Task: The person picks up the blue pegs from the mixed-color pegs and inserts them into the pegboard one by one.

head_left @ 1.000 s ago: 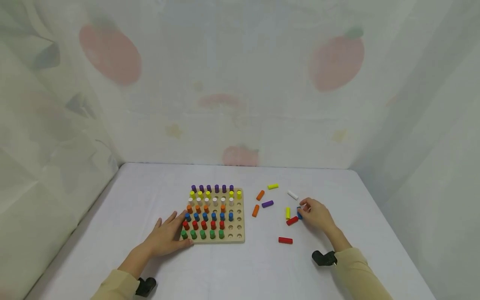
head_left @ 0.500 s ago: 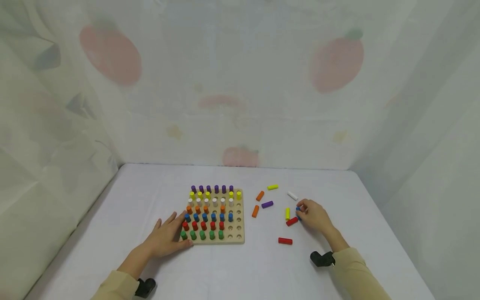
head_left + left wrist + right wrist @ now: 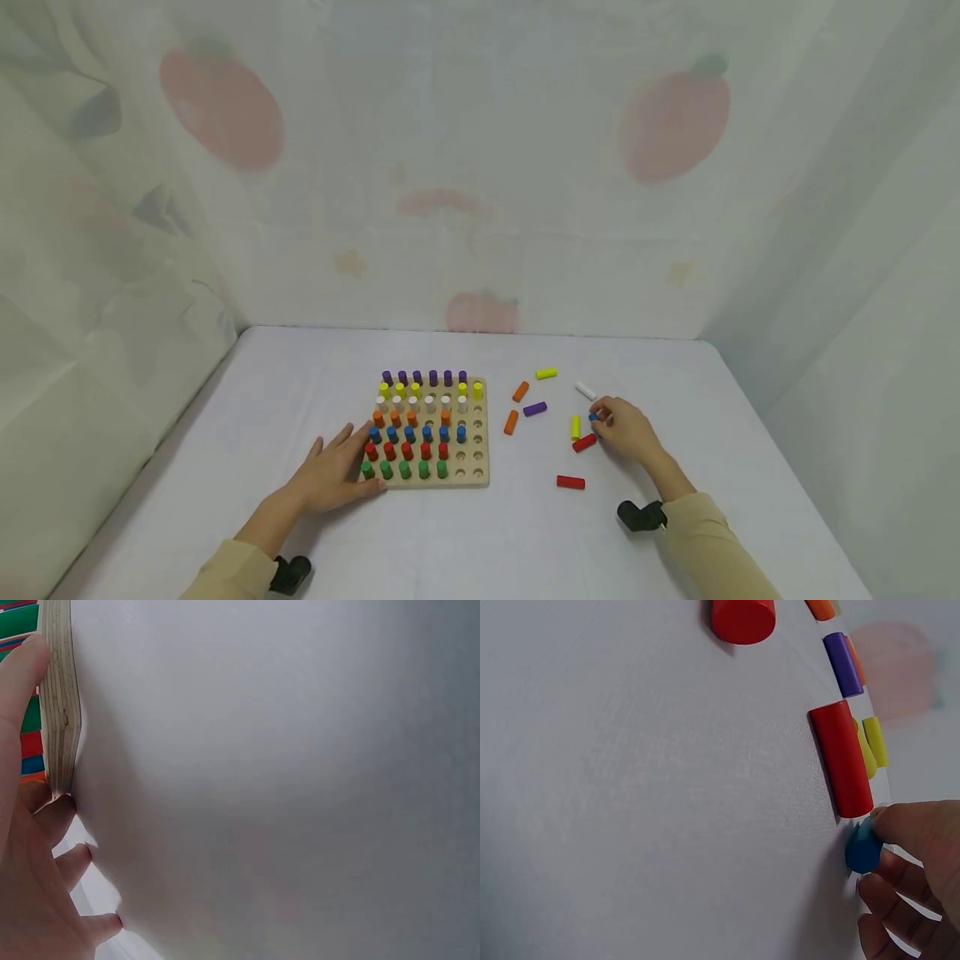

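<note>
My right hand (image 3: pixel 627 428) pinches a blue peg (image 3: pixel 864 848) between thumb and fingers at the right of the table, seen end-on in the right wrist view. Close by it lie a red peg (image 3: pixel 584 442) and a yellow peg (image 3: pixel 575 427). At the left edge of the wooden pegboard (image 3: pixel 471 481), my left hand (image 3: pixel 330 477) rests with its fingers spread. Its thumb lies over the front left corner, and the index fingertip is by the board's side. Rows of purple, yellow, white, orange, blue, red and green pegs stand in the board, with bare holes mainly at the right.
Between board and right hand lie loose pegs: two orange pegs (image 3: pixel 511 422), a purple peg (image 3: pixel 535 408), another yellow peg (image 3: pixel 546 373) and a white peg (image 3: pixel 586 391). Another red peg (image 3: pixel 571 482) lies nearer the front. A patterned curtain (image 3: pixel 570 250) hangs behind the white table (image 3: pixel 315 358).
My right hand has shifted slightly left, the blue peg turning within its fingers so that less of it shows. The left hand and the board have stayed in place.
</note>
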### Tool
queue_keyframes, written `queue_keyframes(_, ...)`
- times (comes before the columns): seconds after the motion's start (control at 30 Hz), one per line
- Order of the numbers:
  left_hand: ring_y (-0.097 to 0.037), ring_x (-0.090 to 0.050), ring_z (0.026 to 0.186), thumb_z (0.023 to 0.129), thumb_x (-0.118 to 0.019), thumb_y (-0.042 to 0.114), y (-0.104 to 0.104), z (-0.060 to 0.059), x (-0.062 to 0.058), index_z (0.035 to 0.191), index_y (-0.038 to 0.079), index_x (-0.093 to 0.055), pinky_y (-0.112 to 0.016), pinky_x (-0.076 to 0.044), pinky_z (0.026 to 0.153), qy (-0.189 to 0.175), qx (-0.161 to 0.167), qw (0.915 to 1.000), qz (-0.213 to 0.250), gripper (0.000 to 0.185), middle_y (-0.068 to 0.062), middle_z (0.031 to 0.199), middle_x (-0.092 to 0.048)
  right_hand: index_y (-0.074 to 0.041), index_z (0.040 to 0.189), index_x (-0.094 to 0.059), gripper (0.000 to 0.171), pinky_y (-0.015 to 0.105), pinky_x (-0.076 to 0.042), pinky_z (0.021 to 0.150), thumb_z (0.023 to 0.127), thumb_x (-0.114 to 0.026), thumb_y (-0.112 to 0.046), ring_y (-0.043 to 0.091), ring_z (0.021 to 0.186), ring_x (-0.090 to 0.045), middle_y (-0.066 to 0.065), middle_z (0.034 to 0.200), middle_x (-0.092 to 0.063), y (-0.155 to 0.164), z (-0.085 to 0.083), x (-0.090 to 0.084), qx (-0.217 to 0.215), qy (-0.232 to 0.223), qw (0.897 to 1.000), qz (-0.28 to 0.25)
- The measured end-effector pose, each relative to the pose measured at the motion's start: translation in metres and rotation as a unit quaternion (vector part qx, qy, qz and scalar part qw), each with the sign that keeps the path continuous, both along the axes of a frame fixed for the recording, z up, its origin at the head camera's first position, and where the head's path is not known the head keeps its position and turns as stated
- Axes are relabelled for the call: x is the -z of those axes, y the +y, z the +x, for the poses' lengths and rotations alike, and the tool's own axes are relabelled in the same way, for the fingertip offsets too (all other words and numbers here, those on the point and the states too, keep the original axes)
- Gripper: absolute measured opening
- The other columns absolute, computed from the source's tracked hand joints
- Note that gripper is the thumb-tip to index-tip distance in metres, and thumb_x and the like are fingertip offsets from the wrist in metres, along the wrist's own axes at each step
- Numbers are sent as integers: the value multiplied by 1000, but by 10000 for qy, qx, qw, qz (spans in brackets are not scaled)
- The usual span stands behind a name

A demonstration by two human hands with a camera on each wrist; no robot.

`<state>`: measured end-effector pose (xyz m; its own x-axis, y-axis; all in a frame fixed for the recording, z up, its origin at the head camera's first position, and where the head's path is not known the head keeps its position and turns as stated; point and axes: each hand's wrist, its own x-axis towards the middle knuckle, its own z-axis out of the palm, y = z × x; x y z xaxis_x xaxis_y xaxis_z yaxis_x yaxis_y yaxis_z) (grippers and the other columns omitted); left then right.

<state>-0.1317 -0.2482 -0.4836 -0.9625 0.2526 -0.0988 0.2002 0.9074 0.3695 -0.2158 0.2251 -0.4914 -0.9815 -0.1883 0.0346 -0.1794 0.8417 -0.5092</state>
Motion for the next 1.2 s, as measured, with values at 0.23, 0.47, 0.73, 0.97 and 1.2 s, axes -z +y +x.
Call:
queue_keyframes(0.23, -42, -25, 135, 73, -61, 67, -1, -1, -1, 145, 6, -27, -71, -11, 101, -9, 4, 10000, 5, 100, -17, 144, -37, -7, 99, -62, 19, 33, -50, 68, 81, -66, -10, 17, 76, -55, 3, 84, -60, -1, -2, 0, 7, -60, 10000, -56)
queue_keyframes(0.47, -41, -25, 135, 72, -60, 69, -3, -2, 3, 145, 8, -27, -70, -11, 101, -7, 2, 10000, -7, 101, -16, 144, -37, -7, 99, -62, 19, 33, -51, 69, 81, -66, -9, 16, 76, -55, 3, 85, -60, -2, -2, 1, 65, -83, 9999, -39)
queue_keyframes(0.73, -41, -24, 135, 71, -58, 71, -3, -3, 6, 145, 8, -27, -71, -11, 101, -24, -2, 10000, -19, 102, -15, 145, -37, -6, 101, -63, 20, 32, -51, 67, 81, -66, -9, 16, 75, -55, 3, 85, -60, -1, -2, 4, 6, -2, 10000, -14)
queue_keyframes(0.97, -41, -24, 135, 71, -57, 72, -4, -3, 8, 145, 7, -27, -71, -10, 101, -33, -2, 10000, -18, 103, -15, 145, -36, -7, 106, -64, 23, 29, -49, 66, 83, -64, -12, 15, 75, -53, 4, 88, -60, -4, -4, 1, 100, 110, 9999, -67)
queue_keyframes(1.2, -41, -24, 136, 70, -57, 73, -4, -3, 9, 145, 8, -27, -71, -10, 101, -31, 0, 10000, -24, 104, -14, 145, -36, -8, 108, -64, 24, 32, -53, 69, 85, -63, -12, 17, 78, -56, 7, 95, -63, -11, -5, -5, 127, 307, 9992, -221)
